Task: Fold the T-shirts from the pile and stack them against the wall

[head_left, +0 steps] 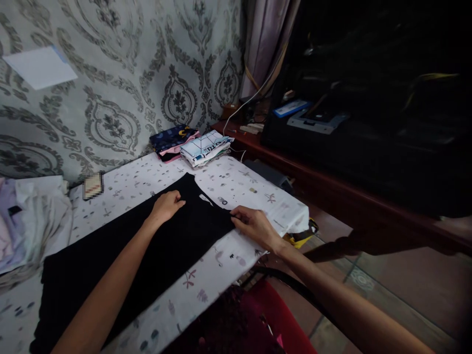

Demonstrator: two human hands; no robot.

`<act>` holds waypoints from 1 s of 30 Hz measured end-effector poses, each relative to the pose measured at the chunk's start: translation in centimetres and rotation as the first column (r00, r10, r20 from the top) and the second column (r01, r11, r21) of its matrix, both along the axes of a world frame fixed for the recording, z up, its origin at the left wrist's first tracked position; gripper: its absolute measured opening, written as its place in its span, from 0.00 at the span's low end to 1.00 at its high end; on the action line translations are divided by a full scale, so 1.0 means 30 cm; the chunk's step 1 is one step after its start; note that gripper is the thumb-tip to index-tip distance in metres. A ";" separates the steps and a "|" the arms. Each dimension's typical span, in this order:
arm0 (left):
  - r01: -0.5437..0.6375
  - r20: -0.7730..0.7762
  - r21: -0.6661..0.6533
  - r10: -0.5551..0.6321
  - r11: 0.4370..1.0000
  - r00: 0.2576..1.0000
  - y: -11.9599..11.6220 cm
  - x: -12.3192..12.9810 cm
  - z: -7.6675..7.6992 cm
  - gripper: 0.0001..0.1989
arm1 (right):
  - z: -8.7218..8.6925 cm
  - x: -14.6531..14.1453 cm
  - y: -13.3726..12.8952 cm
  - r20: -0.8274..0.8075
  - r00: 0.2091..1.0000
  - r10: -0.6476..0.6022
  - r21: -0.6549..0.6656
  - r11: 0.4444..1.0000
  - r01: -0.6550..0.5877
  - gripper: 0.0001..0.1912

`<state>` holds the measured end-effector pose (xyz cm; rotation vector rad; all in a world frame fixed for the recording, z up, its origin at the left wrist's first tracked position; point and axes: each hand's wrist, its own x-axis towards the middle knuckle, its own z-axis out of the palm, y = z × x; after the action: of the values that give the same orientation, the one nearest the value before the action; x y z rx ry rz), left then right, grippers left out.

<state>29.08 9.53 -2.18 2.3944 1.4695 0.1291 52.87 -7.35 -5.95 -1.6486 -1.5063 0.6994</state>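
A black garment (pixel 191 231) lies spread flat on a table with a white patterned cover (pixel 217 260); a small white label shows near its neckline. My left hand (pixel 167 205) rests over the garment's upper part, fingers curled; whether it pinches any cloth is hidden. At the garment's right corner, my right hand (pixel 254 226) pinches the black edge between thumb and fingers.
Two folded stacks, one dark (pixel 171 140) and one white (pixel 206 147), sit at the table's back. Light clothes (pixel 33 221) lie at the left, near a blurred card-like object (pixel 93 186). A dark red wooden desk (pixel 280 160) stands at the right.
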 end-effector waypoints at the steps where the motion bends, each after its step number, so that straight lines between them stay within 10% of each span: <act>1: 0.010 0.041 0.014 -0.010 1.000 0.999 0.000 -0.002 -0.001 0.07 | -0.002 0.000 -0.001 -0.004 1.000 -0.003 0.001 1.000 0.003 0.10; 7: -0.029 0.289 0.122 -0.007 0.992 0.957 -0.005 -0.039 -0.002 0.07 | -0.014 0.006 -0.001 -0.020 1.000 -0.005 0.005 1.000 0.005 0.10; 17: 0.035 -0.168 0.170 -0.006 0.985 0.986 -0.018 -0.017 -0.019 0.07 | -0.010 0.011 -0.011 -0.104 0.994 -0.028 0.017 0.999 0.030 0.13; 30: 0.016 -0.177 0.170 0.014 0.985 0.984 -0.028 -0.031 -0.011 0.10 | -0.028 0.035 -0.024 -0.352 0.930 -0.107 0.013 0.993 0.119 0.17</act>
<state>28.15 8.70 -2.52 2.6025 1.5941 0.0428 53.93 -8.06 -6.80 -1.4785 -1.1528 0.8493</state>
